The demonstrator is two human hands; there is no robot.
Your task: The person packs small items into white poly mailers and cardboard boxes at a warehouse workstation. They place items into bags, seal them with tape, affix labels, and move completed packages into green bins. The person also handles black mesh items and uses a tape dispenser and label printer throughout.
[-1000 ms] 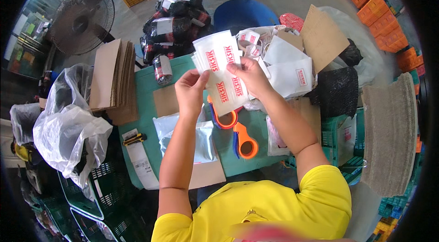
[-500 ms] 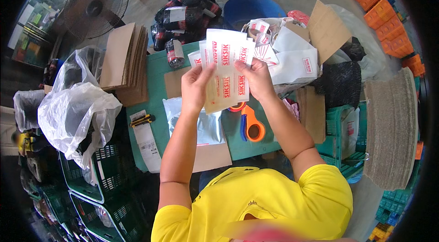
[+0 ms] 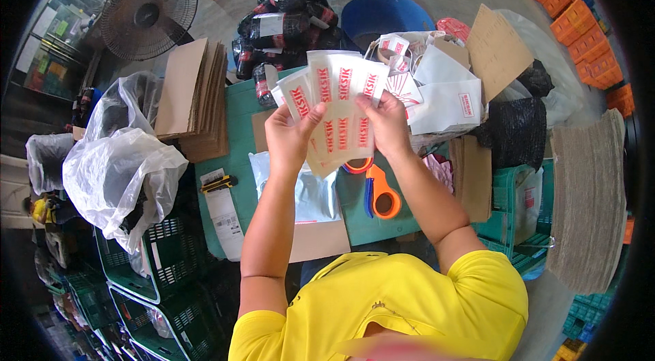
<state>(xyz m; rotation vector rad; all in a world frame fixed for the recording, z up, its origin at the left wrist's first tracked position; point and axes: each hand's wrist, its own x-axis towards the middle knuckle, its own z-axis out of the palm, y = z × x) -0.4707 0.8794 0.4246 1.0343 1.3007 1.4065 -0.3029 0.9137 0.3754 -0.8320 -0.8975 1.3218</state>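
Between my hands is a fan of several pale sticker sheets (image 3: 339,112) printed in red, held up over the green table (image 3: 225,105). My left hand (image 3: 290,132) pinches the fan's left side, thumb on top. On the other side, my right hand (image 3: 387,122) grips the right edge, its thumb also on top. Beneath them lies a light blue plastic mailer bag (image 3: 317,197), resting on a flat piece of cardboard (image 3: 321,238). Just right of the bag is an orange and blue tape dispenser (image 3: 383,197). The fingers behind the sheets are hidden.
A yellow cutter (image 3: 218,184) and a paper label strip (image 3: 223,218) lie at the table's left. Cardboard stacks (image 3: 187,95) and a clear plastic bag (image 3: 119,170) stand further left. Black-wrapped bundles (image 3: 280,26) are piled beyond. Right of them are a blue tub (image 3: 382,13) and white paper packaging (image 3: 443,91).
The sheets have spread into a wider fan, the left ones tilting outward. My left hand has shifted slightly left and down. The whole view has moved a little.
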